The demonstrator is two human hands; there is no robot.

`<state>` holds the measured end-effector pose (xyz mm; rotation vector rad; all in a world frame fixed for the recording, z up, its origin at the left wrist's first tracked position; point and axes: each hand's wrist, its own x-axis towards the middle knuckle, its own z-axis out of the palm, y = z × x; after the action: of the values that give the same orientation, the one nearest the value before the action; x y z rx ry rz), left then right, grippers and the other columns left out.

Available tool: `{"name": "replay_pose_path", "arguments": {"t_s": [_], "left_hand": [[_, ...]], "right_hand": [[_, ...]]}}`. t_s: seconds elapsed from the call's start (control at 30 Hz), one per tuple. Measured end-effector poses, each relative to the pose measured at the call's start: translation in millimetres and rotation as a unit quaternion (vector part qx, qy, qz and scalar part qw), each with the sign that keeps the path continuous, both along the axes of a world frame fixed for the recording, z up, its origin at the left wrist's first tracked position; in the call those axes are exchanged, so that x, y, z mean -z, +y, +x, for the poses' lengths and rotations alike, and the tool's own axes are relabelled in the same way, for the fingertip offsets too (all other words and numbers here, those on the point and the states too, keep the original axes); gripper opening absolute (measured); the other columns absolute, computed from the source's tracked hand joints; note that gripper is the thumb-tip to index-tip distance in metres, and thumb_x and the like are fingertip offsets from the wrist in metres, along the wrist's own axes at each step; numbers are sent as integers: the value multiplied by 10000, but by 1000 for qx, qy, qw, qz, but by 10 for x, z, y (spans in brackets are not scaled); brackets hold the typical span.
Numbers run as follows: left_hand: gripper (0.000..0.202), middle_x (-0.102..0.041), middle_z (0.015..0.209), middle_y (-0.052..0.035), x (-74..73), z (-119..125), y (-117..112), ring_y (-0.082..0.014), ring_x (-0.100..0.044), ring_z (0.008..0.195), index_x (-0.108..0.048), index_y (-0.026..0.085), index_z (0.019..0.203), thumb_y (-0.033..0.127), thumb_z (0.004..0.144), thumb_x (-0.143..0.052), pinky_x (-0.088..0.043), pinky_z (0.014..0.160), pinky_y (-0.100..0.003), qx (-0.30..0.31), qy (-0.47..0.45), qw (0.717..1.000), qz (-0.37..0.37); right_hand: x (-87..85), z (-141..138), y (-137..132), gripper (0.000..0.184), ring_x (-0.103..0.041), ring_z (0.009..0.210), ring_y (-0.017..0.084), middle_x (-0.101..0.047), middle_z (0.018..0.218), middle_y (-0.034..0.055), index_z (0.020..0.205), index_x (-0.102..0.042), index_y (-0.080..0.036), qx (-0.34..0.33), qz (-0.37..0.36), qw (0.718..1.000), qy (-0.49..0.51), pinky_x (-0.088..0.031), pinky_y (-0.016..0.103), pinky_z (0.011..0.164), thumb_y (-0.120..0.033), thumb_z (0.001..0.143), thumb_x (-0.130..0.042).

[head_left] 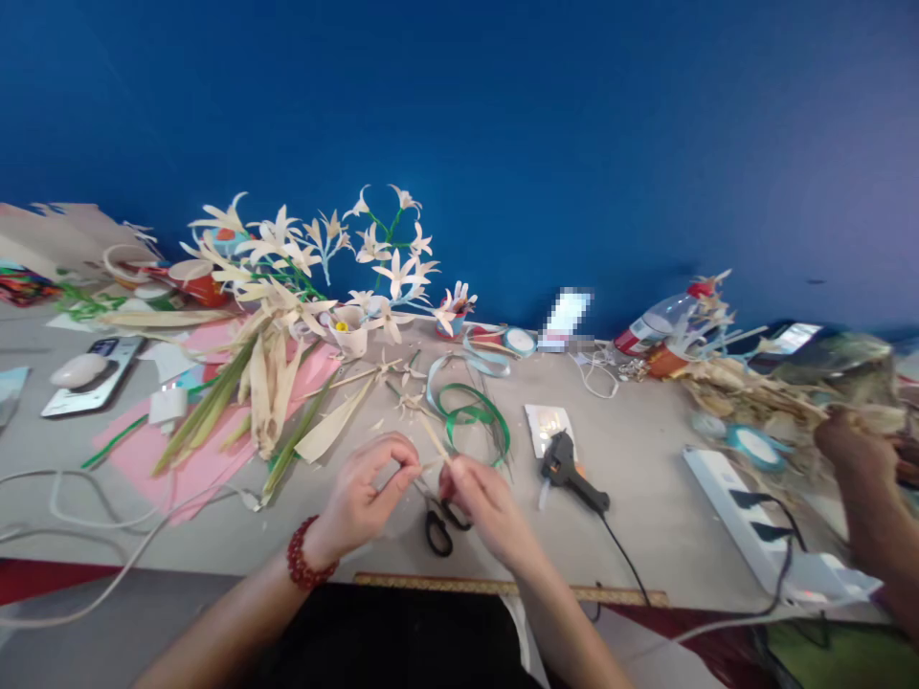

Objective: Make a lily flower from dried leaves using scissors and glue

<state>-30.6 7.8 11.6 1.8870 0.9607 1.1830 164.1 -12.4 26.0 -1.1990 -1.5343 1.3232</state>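
My left hand (366, 498) and my right hand (481, 498) meet over the grey table (646, 478), both pinching a thin pale strip of dried leaf (433, 442) that slants up between them. A red bead bracelet (305, 565) circles my left wrist. Black-handled scissors (439, 522) lie on the table just under my hands. Green ribbon (474, 416) loops behind my fingers.
A black glue gun (571, 469) lies to the right, with a white power strip (753, 526) beyond. Handmade pale flowers (323, 258), leaf strips and pink paper (208, 450) fill the left. A wooden ruler (503, 586) lines the near edge. Another person's hand (854, 450) works at far right.
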Motion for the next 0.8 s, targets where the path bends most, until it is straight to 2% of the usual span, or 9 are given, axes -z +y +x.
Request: {"name": "replay_pose_path", "arguments": {"t_s": [0.1,0.2,0.3,0.4,0.5,0.57,0.63,0.7,0.8], "left_hand": [[49,-645,826,-39,-23,24,-19,-165,-612,793,-580,184,852,158,876,-545,-491,730,-282,-5,27,999,21],[60,-656,857,-51,-18,18,-37,-175,-621,823,-574,188,857,144,876,-537,-502,753,-298,1,36,999,38],[87,-656,894,-66,-11,8,-56,-192,-617,887,-569,190,884,115,872,-527,-502,802,-326,24,29,997,65],[132,-652,883,-64,-7,4,-54,-196,-607,906,-573,187,911,73,854,-539,-485,852,-353,46,17,994,93],[142,-628,839,-53,-1,-13,-18,-183,-596,853,-568,178,906,52,844,-550,-484,821,-345,45,2,995,94],[126,-611,827,-50,-4,-33,7,-174,-590,827,-562,175,894,57,854,-542,-486,777,-322,29,-2,997,71],[113,-605,822,-47,-16,-48,20,-171,-589,828,-562,174,886,67,863,-537,-484,768,-313,24,-4,998,50],[106,-608,823,-44,-32,-48,19,-171,-591,836,-567,176,881,74,860,-546,-481,775,-310,38,3,998,44],[108,-626,858,-52,-43,-29,3,-176,-595,864,-583,178,885,77,853,-561,-481,805,-315,53,31,997,48]], "right_hand": [[54,-140,2,430,-455,615,120,-489,643,-14,670,-519,-175,-25,66,994,-87,-335,241,598,-464,967,-404],[87,-203,-11,455,-427,576,110,-456,596,-24,622,-480,-176,-28,49,996,-65,-314,235,570,-471,962,-409],[126,-199,-31,489,-303,446,81,-354,503,-57,581,-448,-184,-74,-94,990,75,-232,213,442,-531,925,-448],[155,-134,-64,480,-153,378,61,-268,445,-92,572,-436,-192,-136,-246,931,233,-105,200,369,-535,905,-482],[126,8,-87,509,-115,354,52,-238,431,-101,537,-400,-200,-182,-281,884,325,-91,190,342,-552,897,-474],[79,105,-80,542,-123,346,53,-228,430,-100,525,-373,-207,-171,-256,893,329,-104,191,337,-600,891,-440],[37,149,-58,525,-158,375,63,-244,458,-93,564,-417,-198,-103,-194,946,239,-138,196,362,-589,914,-413],[17,118,-33,492,-273,440,79,-320,503,-67,609,-476,-180,-52,-88,991,81,-225,207,430,-548,931,-427],[23,-12,-13,455,-396,563,108,-424,584,-31,638,-497,-173,-44,40,994,-87,-299,234,550,-509,939,-442]]}}
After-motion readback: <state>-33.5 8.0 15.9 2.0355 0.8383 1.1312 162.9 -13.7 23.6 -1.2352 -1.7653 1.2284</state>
